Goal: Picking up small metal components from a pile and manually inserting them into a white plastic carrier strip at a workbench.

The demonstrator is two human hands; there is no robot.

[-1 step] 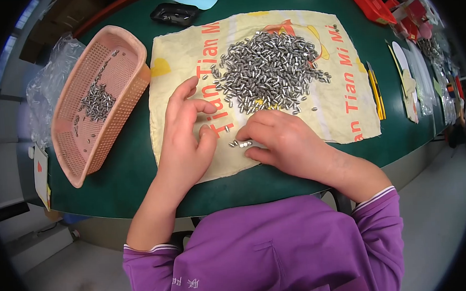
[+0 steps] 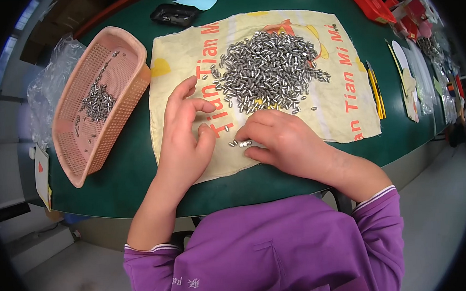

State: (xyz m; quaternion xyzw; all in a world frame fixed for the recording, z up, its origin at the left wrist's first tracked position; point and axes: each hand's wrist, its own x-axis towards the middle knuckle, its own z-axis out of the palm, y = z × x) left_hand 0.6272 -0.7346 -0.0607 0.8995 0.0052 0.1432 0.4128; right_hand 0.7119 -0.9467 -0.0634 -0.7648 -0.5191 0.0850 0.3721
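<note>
Green tabletop [image 2: 124, 185] spreads beneath a pink basket [image 2: 121, 112] of metal pieces [image 2: 99, 102]. Rightward, the left hand [image 2: 182, 129], fingers loosely spread and seemingly empty, is over pale cloth [image 2: 223, 166]. Loose pieces [image 2: 244, 144], probably light, hard, slippery, best pinched mid-length, lie near a heap [image 2: 268, 70], beside the right hand [image 2: 284, 138], narrowly parted, its hold hidden.

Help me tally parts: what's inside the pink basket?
The pink basket holds a heap of small metal pieces, with others scattered across its floor. Whatever lies beneath the heap's top layer is covered.
</note>
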